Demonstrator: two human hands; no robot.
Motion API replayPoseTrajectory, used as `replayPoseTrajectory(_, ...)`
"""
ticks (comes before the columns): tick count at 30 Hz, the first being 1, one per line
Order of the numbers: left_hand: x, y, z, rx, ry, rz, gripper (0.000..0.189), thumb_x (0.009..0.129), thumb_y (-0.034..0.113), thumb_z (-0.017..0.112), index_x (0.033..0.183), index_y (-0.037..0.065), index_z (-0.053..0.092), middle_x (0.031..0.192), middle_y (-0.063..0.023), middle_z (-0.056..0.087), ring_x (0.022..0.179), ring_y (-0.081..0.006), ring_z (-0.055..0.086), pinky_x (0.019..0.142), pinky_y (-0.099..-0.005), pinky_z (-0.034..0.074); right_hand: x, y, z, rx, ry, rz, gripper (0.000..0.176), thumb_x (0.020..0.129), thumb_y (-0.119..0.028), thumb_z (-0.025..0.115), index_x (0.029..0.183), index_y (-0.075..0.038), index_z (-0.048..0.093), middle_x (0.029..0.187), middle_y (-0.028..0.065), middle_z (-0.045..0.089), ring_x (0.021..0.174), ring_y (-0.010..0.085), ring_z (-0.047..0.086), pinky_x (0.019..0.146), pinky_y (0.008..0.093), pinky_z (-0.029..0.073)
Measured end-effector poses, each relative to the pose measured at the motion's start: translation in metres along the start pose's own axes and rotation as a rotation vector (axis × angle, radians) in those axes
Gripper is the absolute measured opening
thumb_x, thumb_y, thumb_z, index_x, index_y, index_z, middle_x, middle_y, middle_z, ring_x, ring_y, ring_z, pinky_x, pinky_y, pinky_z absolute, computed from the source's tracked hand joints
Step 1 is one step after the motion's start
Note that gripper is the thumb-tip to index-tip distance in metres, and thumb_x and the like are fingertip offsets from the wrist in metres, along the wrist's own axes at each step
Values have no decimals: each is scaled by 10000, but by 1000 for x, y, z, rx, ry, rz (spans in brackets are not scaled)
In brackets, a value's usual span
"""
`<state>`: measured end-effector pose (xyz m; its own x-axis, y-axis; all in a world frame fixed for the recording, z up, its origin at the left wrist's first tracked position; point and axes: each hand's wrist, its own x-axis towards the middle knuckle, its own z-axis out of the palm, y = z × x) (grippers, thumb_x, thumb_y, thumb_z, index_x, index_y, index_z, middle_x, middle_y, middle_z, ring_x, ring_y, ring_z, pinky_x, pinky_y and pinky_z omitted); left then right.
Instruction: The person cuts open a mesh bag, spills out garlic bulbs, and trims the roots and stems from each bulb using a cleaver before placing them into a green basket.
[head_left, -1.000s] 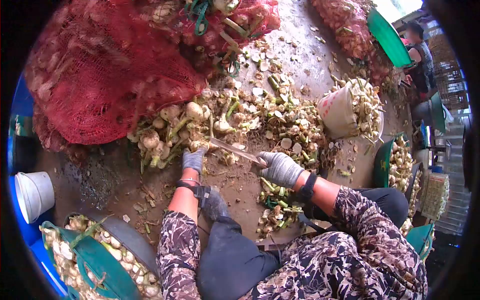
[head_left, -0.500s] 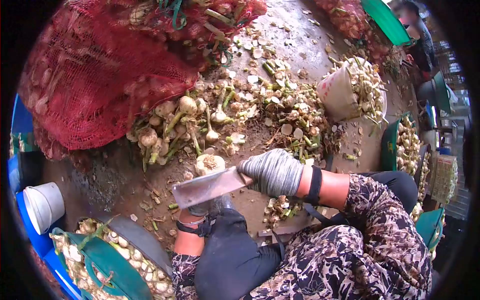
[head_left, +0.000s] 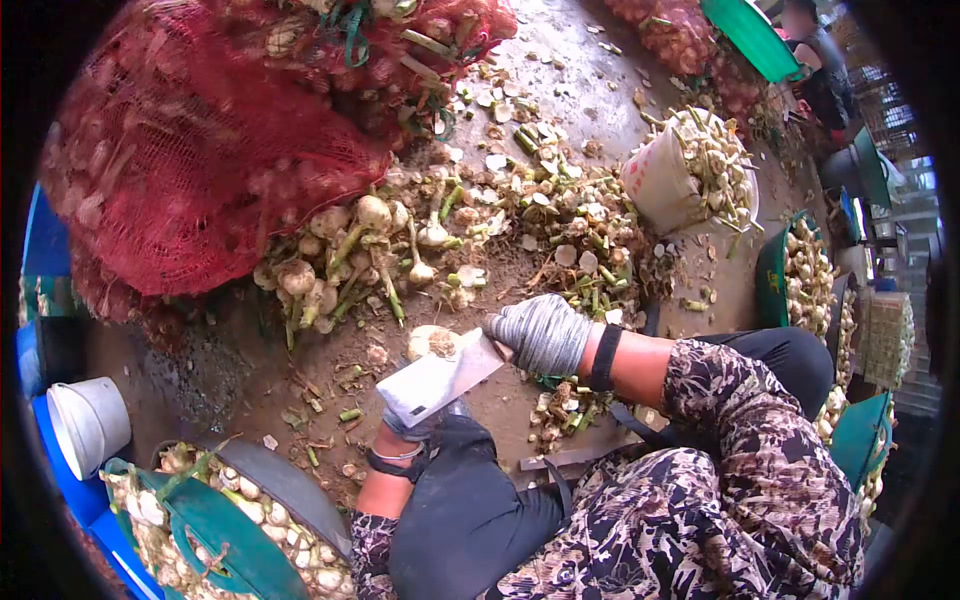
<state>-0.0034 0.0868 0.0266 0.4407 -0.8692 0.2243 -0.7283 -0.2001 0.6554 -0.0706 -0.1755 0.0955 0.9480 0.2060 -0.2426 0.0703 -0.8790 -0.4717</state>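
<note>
A bulb is showing beside a knife, between two gloved hands.
At far left, a white bucket is standing; a green basket is holding more bulbs, and a red net sack is bulging, with loose bulbs lying on the floor along its lower right edge. The left hand is staying mostly out of sight behind the blade, so I cannot tell how its fingers are set. The bulb is sitting past the blade's upper edge; contact is unclear. The right hand is gripping the knife's handle, fingers curling around it. Further right, a pale bag is holding cut stems.
</note>
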Motion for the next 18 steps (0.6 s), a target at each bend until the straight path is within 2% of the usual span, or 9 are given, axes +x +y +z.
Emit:
replayPoseTrajectory(3,16,17,-13,188,20,146,407,873,188,659,1260,100,570,1138,-89,633,964,-218,651,811,-350,544,6,7,9,-14,46,-16,121,766,-138,595,880,-101,613,737,149,648,732,356,673,614,459,523)
replayPoseTrajectory(4,18,29,-13,-400,78,-183,430,847,202,690,1246,100,568,1136,-92,630,976,-224,643,819,-345,536,6,11,6,69,21,92,121,784,-157,596,878,-105,653,766,153,674,741,353,680,627,451,535)
replayPoseTrajectory(5,25,35,-26,-400,75,-160,436,842,233,703,1231,96,562,1130,-87,627,998,-229,628,867,-352,510,11,51,30,45,215,366,128,830,-203,596,854,-101,671,793,155,689,754,349,682,648,443,543)
replayPoseTrajectory(6,32,40,-39,-401,71,-137,447,836,265,716,1216,92,556,1124,-82,625,1019,-235,612,916,-359,485,10,84,15,10,20,572,185,878,-263,576,920,-106,664,806,161,689,755,347,680,664,447,543)
replayPoseTrajectory(7,39,46,-53,-402,67,-114,461,830,297,729,1201,88,550,1119,-77,622,1040,-240,597,964,-366,459,-4,97,21,8,198,573,206,885,-272,591,991,-103,642,815,167,685,765,346,677,672,447,537)
replayPoseTrajectory(9,17,24,-27,-797,147,-459,414,849,356,698,1143,89,581,1092,-77,624,1008,-239,600,978,-382,447,-11,72,6,6,167,500,214,852,-230,632,1023,-103,618,829,167,680,778,356,671,671,450,529)
replayPoseTrajectory(10,28,10,-32,-289,60,-194,386,855,387,679,1100,95,619,1054,-75,645,1034,-235,603,970,-372,455,-11,50,-4,35,164,385,193,827,-200,643,997,-112,614,800,159,667,764,355,668,658,444,524)
replayPoseTrajectory(12,11,0,-5,-287,76,-272,394,841,398,691,1085,95,629,1044,-73,656,1027,-231,614,950,-378,470,-13,5,-24,101,144,153,178,778,-139,665,946,-132,606,743,144,642,736,354,663,633,433,515)
replayPoseTrajectory(18,-10,0,9,-911,244,-503,374,876,305,646,1167,82,570,1125,-74,612,1075,-210,580,964,-353,456,-4,-38,-33,58,-31,-132,189,779,-200,645,945,-119,602,781,114,614,720,346,645,580,453,500)
